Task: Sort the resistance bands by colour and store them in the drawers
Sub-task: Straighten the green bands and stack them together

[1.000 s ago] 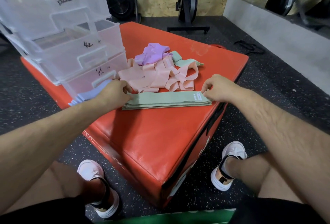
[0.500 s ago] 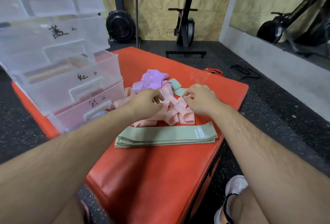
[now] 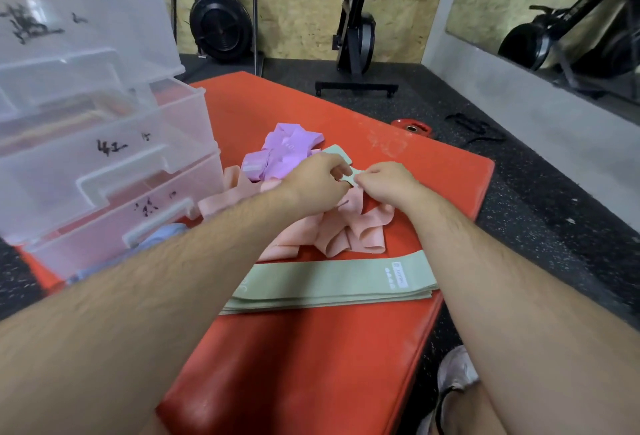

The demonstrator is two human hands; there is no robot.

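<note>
Both hands are closed in a pinch on one crumpled green band (image 3: 338,153) at the far side of the tangle on the red padded box (image 3: 433,171). The left hand (image 3: 313,180) and the right hand (image 3: 388,182) sit close together, fingertips nipping the fabric between them, just behind the pink bands (image 3: 356,230) and beside the purple bands (image 3: 287,150). The step in hand looks like freeing this band so it can join the green stack (image 3: 329,282), which lies flat nearer the front of the box. To do it well, lift the band straight up so that no pink loop comes with it, draw the hands apart until it hangs flat, then lay it on the stack with the edges matched. The drawer unit (image 3: 145,36) stands at the left of the box, translucent, with hand-written marks on the drawer fronts. The middle drawer (image 3: 86,171) is pulled partway out, and something pale orange shows through its wall, too blurred to name. A pale blue band (image 3: 162,232) shows at the handle of the bottom drawer (image 3: 104,237); whether it lies inside or just in front I cannot tell.
</note>
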